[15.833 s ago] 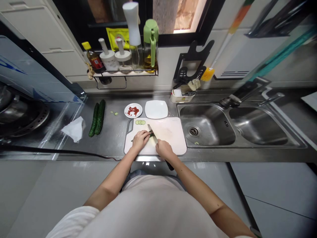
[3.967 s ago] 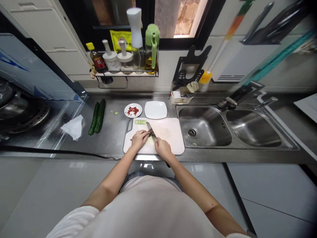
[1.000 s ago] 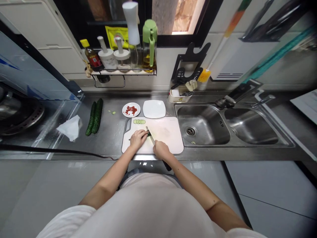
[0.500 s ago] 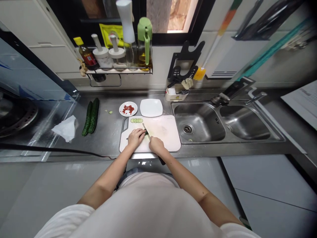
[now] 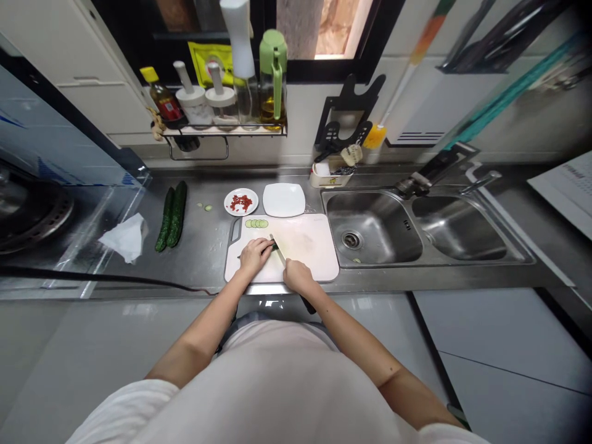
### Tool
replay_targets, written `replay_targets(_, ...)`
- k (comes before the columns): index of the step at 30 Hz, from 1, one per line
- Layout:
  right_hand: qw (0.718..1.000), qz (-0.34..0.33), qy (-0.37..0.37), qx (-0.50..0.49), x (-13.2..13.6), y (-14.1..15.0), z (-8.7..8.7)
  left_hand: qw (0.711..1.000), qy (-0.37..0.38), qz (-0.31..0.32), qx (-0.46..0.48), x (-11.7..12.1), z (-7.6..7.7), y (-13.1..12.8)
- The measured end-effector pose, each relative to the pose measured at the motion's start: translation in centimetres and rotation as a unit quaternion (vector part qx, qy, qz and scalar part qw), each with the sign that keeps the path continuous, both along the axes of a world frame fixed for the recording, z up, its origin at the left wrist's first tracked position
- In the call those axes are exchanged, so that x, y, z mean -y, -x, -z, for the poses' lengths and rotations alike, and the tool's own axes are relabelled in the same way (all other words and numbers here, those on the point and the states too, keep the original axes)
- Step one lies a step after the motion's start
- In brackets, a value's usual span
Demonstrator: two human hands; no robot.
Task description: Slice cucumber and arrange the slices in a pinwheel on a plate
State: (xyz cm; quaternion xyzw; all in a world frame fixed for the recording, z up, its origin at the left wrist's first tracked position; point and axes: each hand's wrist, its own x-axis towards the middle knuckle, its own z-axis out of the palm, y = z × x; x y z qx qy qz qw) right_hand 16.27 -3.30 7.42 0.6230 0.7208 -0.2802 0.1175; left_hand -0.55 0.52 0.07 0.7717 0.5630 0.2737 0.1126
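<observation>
My left hand is closed over a dark green cucumber and presses it on the white cutting board; most of the cucumber is hidden under my fingers. In my right hand is a kitchen knife, its blade slanting up and left against the cucumber's right end. The black handle shows below my fist. Several pale cucumber slices overlap in a short row at the board's upper left.
Behind the board stand a small plate of chopped red pieces and a bare white square plate. Two whole cucumbers and a crumpled white tissue lie left. A double steel sink is at right, a seasoning rack above.
Over the longer span, the row of slices has gone from a few to several. My hands stay at the cucumber while the knife blade shifts slightly; the whole view drifts a little.
</observation>
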Motion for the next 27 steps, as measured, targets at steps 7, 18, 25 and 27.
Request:
replay_targets(7,1.000,0.005,0.003,-0.003,-0.6,0.4,0.0,1.000,0.005,-0.001,-0.002,-0.1,0.1,0.1)
replay_targets(18,1.000,0.016,0.013,-0.005,-1.2,0.9,-0.3,1.000,0.013,-0.007,0.003,-0.1,0.2,0.1)
replay_targets(25,1.000,0.018,0.010,-0.002,-0.6,0.7,-0.4,1.000,0.010,-0.014,0.001,-0.1,0.3,0.0)
replay_targets(27,1.000,0.014,0.011,0.000,-0.2,0.4,-0.2,1.000,0.011,-0.015,0.001,0.0,0.2,-0.1)
